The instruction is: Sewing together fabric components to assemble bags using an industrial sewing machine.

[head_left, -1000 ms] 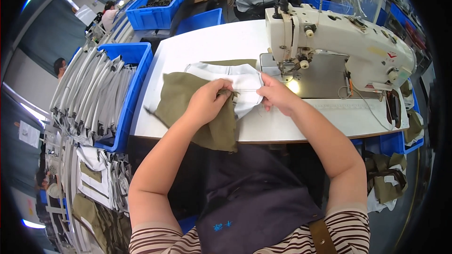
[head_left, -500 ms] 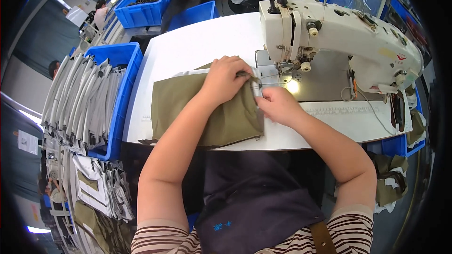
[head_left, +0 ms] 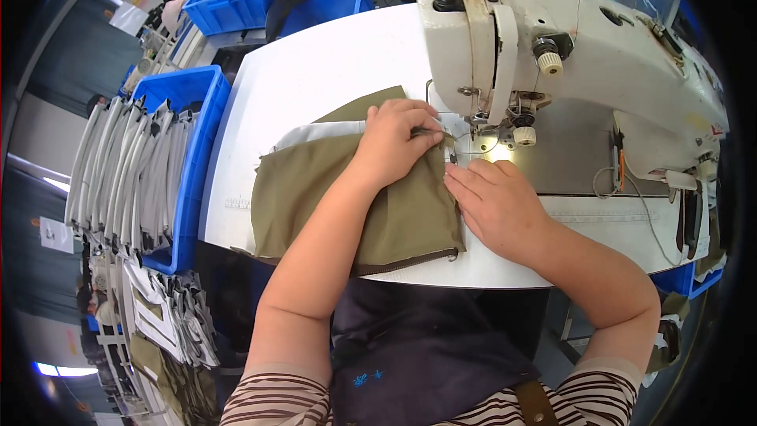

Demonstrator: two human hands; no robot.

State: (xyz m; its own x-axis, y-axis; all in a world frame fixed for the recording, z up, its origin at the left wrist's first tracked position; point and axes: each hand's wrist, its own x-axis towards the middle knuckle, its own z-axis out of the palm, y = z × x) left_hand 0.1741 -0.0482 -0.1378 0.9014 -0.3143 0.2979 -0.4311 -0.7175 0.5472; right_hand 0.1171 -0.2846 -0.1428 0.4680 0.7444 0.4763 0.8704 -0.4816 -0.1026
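Left hand (head_left: 394,142) should keep the olive fabric (head_left: 315,189) flat, layers even; it's curled palm-down, pinching near the upper right corner. Fabric lies on white table (head_left: 315,55). Right hand (head_left: 501,201) should steady lightly, clear of sewing machine (head_left: 583,39); fingers extended, tips at right edge, grip can't tell.

Blue characters (head_left: 368,379) stood on the dark apron (head_left: 441,347). A red mark (head_left: 717,128) showed on the white sewing machine (head_left: 599,39); a ruler scale (head_left: 603,216) ran along the tabletop (head_left: 331,55), its figures too small to read.
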